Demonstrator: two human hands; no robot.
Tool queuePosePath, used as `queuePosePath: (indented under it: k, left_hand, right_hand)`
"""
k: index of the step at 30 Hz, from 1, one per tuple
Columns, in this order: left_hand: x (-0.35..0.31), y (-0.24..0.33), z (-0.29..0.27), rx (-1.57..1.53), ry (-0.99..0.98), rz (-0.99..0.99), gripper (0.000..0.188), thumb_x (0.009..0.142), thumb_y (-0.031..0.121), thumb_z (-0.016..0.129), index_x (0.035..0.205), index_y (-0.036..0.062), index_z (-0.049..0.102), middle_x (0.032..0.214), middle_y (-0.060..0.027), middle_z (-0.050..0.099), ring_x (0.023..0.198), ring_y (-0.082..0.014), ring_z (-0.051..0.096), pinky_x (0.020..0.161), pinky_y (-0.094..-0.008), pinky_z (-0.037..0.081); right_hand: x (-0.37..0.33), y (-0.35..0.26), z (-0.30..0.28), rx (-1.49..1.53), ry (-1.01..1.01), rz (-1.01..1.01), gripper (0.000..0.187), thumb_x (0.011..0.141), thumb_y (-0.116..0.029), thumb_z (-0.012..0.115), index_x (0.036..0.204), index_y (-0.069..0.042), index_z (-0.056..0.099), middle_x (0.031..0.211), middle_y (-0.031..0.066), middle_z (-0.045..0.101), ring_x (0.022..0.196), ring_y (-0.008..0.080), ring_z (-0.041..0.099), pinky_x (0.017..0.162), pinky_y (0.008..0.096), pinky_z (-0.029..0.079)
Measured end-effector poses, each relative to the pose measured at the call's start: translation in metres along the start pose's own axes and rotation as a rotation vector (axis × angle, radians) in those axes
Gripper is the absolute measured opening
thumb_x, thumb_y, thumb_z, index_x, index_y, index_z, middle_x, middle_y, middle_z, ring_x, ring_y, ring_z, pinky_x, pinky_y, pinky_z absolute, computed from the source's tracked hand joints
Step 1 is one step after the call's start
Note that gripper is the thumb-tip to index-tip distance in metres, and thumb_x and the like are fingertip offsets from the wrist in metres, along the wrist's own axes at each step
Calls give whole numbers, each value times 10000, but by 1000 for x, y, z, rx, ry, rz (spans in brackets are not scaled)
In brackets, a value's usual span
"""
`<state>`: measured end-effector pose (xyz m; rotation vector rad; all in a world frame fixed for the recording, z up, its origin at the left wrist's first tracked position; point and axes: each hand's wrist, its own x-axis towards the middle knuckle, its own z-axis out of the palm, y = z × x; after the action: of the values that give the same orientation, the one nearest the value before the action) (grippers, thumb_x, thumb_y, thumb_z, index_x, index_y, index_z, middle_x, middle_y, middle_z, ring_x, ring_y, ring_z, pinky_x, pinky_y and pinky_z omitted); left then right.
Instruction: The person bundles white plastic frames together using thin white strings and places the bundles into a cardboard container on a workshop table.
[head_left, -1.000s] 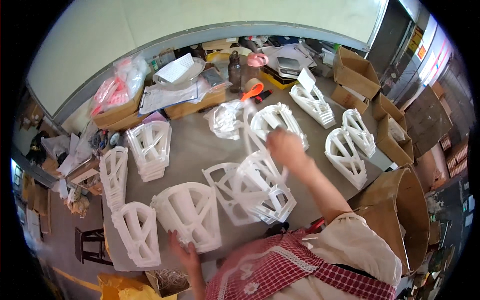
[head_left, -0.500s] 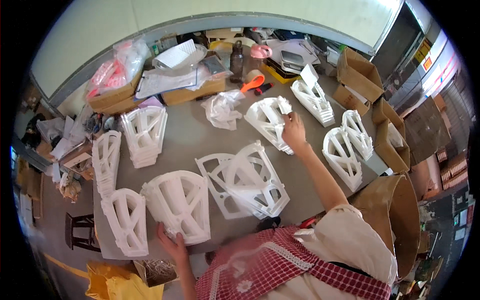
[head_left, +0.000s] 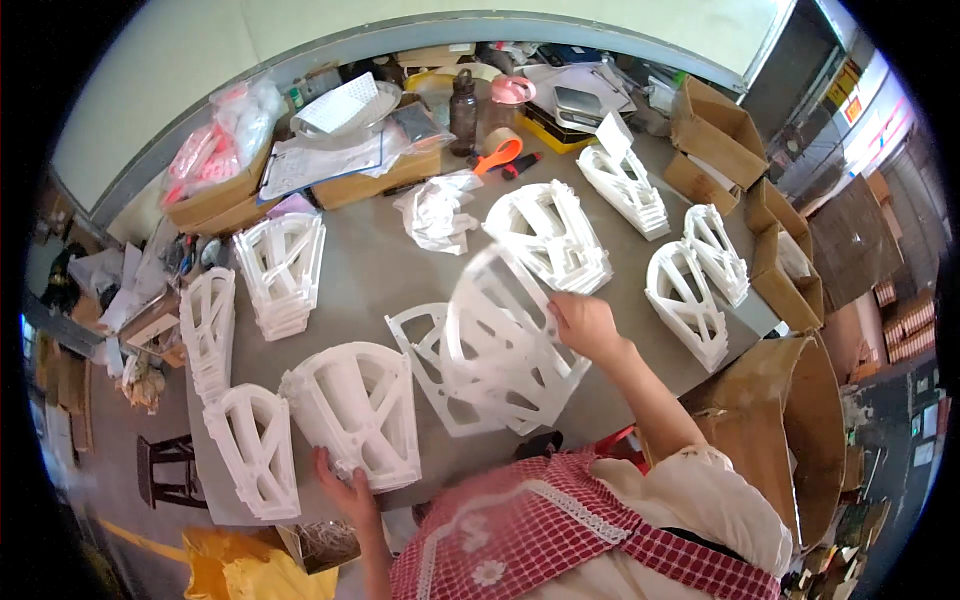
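My right hand (head_left: 586, 325) pinches the edge of a white fan-shaped plastic frame (head_left: 470, 355) with cut-out openings, slightly smeared by motion. It hangs over a loose pile of similar frames (head_left: 455, 415) in the middle of the table, partly hiding them. By the near table edge, my left hand (head_left: 345, 492) has its fingers apart at the lower end of a nested stack of frames (head_left: 357, 400); whether it touches the stack I cannot tell. Just beyond the right hand lies another stack of frames (head_left: 545, 238).
More white frame stacks stand at left (head_left: 255, 450) and right (head_left: 687, 305) on the grey table (head_left: 360, 270). Crumpled plastic (head_left: 438, 212), an orange tape roll (head_left: 498, 150), a dark bottle (head_left: 463, 112) and a scale (head_left: 578, 102) sit farther back. Cardboard boxes (head_left: 760, 420) line the right side.
My right hand has moved from the far stack toward me, bringing a white frame over the middle pile. My left hand stays about where it was.
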<state>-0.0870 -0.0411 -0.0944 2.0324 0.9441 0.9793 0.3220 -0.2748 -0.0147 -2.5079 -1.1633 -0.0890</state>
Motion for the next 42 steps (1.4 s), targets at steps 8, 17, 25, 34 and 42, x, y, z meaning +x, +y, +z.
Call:
queuePosePath:
  k: [8,17,25,34,42]
  left_hand:
    - [4,3,3,-20,-5,16,723,897,467,571,1384,-32,380,1422,-271,356,1326,-417,346,1108,-504,249]
    - [-1,5,0,70,10,-6,698,905,452,571,1379,-32,401,1407,-263,383,1295,-423,379,1092,-502,285]
    - [-1,4,2,45,23,12,678,890,427,574,1382,-10,412,1409,-253,391,1292,-406,386,1095,-493,276]
    - [-2,5,-2,20,6,-18,683,876,419,602,1376,-6,413,1417,-246,379,1305,-408,372,1095,-489,278]
    - [0,-13,-2,74,-13,37,676,850,364,625,1381,7,408,1407,-243,386,1295,-417,370,1101,-503,269]
  right_hand:
    - [127,94,15,-155,220,244,128,841,-119,559,924,-102,655,849,160,652,824,366,637,714,461,503]
    - [88,70,12,-23,490,-3,151,880,-113,567,1010,-96,644,997,139,594,936,363,580,795,482,467]
    - [-25,30,51,63,-385,26,303,892,-337,621,963,-44,650,890,173,652,893,337,625,772,420,504]
    - [0,-40,-56,1468,-560,345,363,747,-161,718,1074,-6,698,917,73,693,832,140,614,779,263,470]
    - [18,-215,-15,375,-288,-328,476,885,-442,608,933,27,543,780,217,646,744,392,637,667,478,503]
